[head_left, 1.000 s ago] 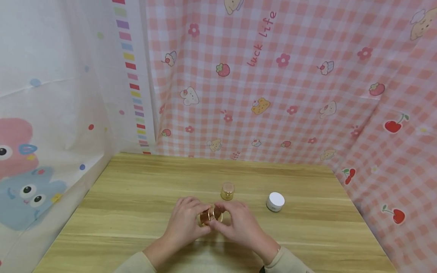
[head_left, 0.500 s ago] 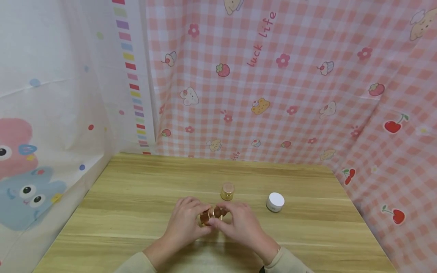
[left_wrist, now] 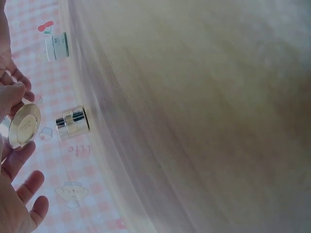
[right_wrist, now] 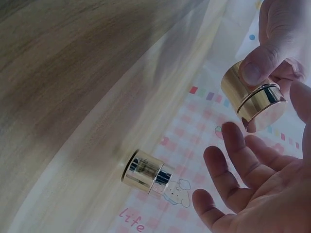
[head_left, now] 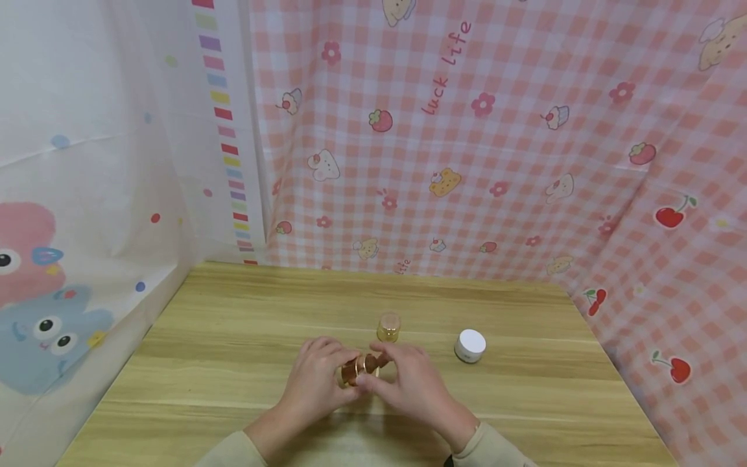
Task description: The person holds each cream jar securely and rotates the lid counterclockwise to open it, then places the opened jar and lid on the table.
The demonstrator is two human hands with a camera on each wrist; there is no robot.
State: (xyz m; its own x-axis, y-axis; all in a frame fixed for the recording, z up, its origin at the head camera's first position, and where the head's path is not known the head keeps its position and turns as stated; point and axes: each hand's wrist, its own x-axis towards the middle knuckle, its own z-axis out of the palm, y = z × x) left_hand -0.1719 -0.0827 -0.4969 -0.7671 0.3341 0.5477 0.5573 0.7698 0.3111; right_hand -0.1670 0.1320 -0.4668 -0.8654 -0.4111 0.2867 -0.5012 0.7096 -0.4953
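My left hand (head_left: 318, 373) grips a shiny gold cosmetic jar (right_wrist: 235, 90) tilted on its side, thumb across the body. In the left wrist view its round gold base (left_wrist: 25, 127) faces the camera. My right hand (head_left: 411, 377) is at the jar's lid end (right_wrist: 265, 109), thumb and index finger loosely on either side. The right wrist view shows those right fingers (right_wrist: 235, 150) spread, with a gap between index fingertip and lid. Just beyond the hands, a second gold jar (head_left: 388, 327) stands upright on the table.
A small jar with a white lid (head_left: 470, 345) stands to the right on the wood-grain table (head_left: 251, 311). A pink checked cloth (head_left: 408, 162) hangs behind and at the right. A white printed cloth (head_left: 117, 194) hangs at the left.
My right index finger and thumb have loosened and drawn slightly apart at the lid, uncovering more of it. The left hand, the jar in it and the standing jars have stayed put.
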